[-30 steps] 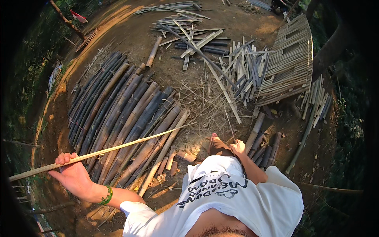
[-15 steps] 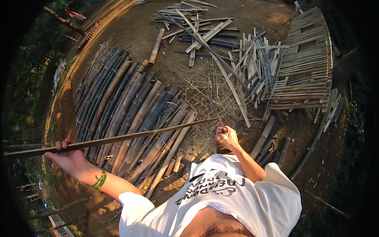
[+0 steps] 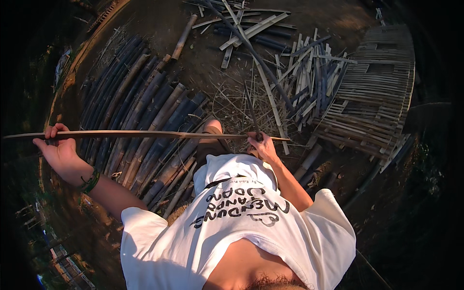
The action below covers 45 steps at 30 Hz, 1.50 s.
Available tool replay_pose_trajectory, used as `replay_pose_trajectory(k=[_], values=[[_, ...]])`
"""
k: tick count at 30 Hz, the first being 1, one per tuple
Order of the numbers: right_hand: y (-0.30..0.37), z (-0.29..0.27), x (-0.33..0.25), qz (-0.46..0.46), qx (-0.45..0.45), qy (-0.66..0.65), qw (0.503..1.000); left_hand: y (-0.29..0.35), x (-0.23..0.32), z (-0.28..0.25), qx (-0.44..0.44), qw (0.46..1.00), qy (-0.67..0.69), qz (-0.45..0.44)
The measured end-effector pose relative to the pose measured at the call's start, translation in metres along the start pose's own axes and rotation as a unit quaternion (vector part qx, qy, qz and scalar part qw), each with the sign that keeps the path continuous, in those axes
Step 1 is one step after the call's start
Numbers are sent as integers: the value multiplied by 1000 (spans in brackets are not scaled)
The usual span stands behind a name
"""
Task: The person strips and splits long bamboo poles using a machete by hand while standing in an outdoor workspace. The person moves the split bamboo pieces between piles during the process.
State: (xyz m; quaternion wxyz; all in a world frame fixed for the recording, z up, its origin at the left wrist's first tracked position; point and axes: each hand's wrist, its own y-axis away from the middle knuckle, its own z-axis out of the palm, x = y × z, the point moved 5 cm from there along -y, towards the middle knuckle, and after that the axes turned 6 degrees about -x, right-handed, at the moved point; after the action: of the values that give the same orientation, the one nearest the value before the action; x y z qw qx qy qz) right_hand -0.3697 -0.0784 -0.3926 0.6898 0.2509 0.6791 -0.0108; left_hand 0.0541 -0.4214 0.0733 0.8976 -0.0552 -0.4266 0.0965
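Note:
My left hand (image 3: pixel 62 153), out at the far left, is closed round a long bamboo strip (image 3: pixel 145 134), thumb below and fingers over it. The strip lies nearly level across my body and reaches past my right hand (image 3: pixel 262 146). In that hand is the dark handle of a long, thin-bladed knife (image 3: pixel 250 104), its blade pointing away from me. Where the strip passes the right hand, it runs by the knife handle; whether the fingers touch the strip, I cannot tell.
Dark bamboo poles (image 3: pixel 140 111) lie side by side at left. Split bamboo pieces (image 3: pixel 309 77) are heaped right of centre, beside a slatted bamboo panel (image 3: pixel 369 96). Thin shavings (image 3: pixel 232 96) litter the ground ahead. A lone bamboo pole (image 3: pixel 184 36) lies farther off.
The strip has swung from slanting to nearly level, its right end now beyond my right hand. My left hand has risen in view; the knife and right hand have shifted left and nearer the strip.

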Motion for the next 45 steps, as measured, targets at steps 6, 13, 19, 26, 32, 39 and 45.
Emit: replay_pose_trajectory(k=[6, 13, 19, 26, 32, 39, 45], values=[[-43, -33, -19, -4, 40, -22, 999, -74, -76, -6, -10, 996, 33, -85], [-151, -59, -34, 55, 34, 15, 998, -218, -194, -13, 119, 990, -4, -72], [-283, -48, -111, -3, 34, 31, 999, -392, -321, -48, 146, 983, 12, -106], [-475, -53, -183, 61, 21, 98, 993, -575, -426, -11, 166, 964, -30, -205], [-610, -64, -275, 52, 40, 142, 988, -691, -474, 74, 81, 977, -54, -192], [-751, -49, -324, 106, 46, 12, 993, -797, -537, 140, 29, 980, -89, -176], [-890, -31, -320, 139, 101, 93, 981, -909, -617, 183, -18, 975, -76, -206]])
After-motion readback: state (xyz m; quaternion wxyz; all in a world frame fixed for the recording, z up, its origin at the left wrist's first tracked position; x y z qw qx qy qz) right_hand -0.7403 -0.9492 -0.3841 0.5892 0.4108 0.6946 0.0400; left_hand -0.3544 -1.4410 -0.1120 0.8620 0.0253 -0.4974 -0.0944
